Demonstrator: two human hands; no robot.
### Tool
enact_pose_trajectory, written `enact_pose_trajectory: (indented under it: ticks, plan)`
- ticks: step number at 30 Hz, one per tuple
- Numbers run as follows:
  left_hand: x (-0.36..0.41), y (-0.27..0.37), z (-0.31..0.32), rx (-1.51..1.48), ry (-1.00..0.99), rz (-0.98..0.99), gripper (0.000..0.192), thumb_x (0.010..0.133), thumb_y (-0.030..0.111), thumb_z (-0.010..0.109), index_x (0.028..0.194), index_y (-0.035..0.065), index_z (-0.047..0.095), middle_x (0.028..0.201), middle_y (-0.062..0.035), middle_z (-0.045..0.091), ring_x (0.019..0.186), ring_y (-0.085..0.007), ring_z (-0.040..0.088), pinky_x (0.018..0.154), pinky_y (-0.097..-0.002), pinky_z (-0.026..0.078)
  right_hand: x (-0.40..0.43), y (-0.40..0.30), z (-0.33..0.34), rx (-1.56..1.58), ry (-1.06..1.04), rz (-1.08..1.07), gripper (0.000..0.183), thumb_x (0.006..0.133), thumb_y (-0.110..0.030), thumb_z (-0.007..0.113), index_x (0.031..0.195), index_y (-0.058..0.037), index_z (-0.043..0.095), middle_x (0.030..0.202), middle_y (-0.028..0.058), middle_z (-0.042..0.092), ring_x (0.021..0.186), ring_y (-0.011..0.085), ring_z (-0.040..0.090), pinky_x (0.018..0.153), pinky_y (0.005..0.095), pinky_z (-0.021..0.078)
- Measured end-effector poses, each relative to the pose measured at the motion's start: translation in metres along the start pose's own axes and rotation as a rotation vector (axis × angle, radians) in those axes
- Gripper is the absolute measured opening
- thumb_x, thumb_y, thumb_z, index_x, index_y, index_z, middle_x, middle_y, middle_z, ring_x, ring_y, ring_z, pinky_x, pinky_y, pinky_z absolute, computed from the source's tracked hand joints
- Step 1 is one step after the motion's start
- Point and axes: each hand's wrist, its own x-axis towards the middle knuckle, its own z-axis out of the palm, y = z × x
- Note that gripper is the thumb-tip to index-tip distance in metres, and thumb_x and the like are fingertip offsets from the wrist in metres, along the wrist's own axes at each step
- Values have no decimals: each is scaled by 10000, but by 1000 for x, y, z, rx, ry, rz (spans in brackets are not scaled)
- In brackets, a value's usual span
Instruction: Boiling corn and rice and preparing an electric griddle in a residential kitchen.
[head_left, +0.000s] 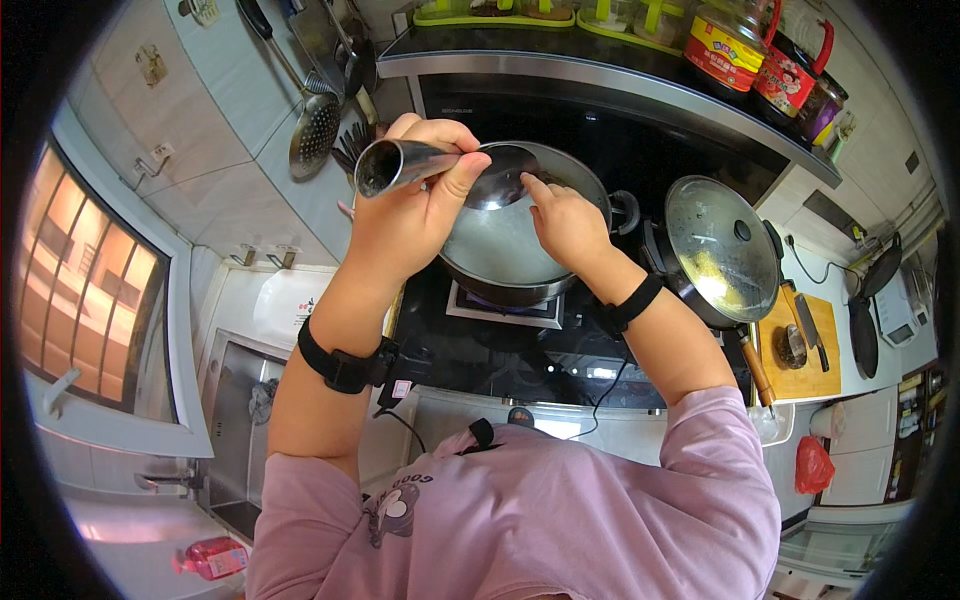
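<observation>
My left hand (409, 217) grips a metal ladle or wok spatula (501, 180) by its handle, whose hollow end points up towards me. The tool's broad, shiny head hangs over a large steaming pan (499, 251). With its index finger stretched out, my right hand (570, 225) touches or nearly touches the right edge of that head. Its other fingers are partly curled, and I see nothing held in them. Inside the pan the contents are mostly hidden by steam and the tool; a dark bit shows near the far rim. Flame glows under the pan on the gas hob (487, 360).
To the right stands a pot with a glass lid (724, 247). Beyond it, a knife (811, 330) and a dark round item (791, 346) lie on a wooden cutting board (802, 382). A skimmer (313, 135) hangs at left, above the sink (240, 420). Bottles (724, 49) line the shelf.
</observation>
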Motion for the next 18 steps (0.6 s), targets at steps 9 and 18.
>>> enact_pose_trajectory:
  ticks: [9, 18]
  plan:
    - [0, 6, -1, -61, 37, -52, 179, 805, 203, 651, 841, 37, 596, 778, -53, 566, 671, -173, 510, 595, -264, 419, -3, -7, -6, 153, -117, -47, 271, 781, -83, 550, 1050, -51, 558, 916, 133, 583, 865, 301, 569, 713, 387, 488]
    - [-1, 6, -1, -74, 55, -17, 175, 811, 191, 646, 838, 25, 594, 783, -53, 569, 685, -173, 506, 595, -263, 418, -2, -4, 2, 166, -8, -57, 306, 761, -66, 572, 1066, -48, 554, 878, 136, 573, 846, 319, 561, 718, 401, 466]
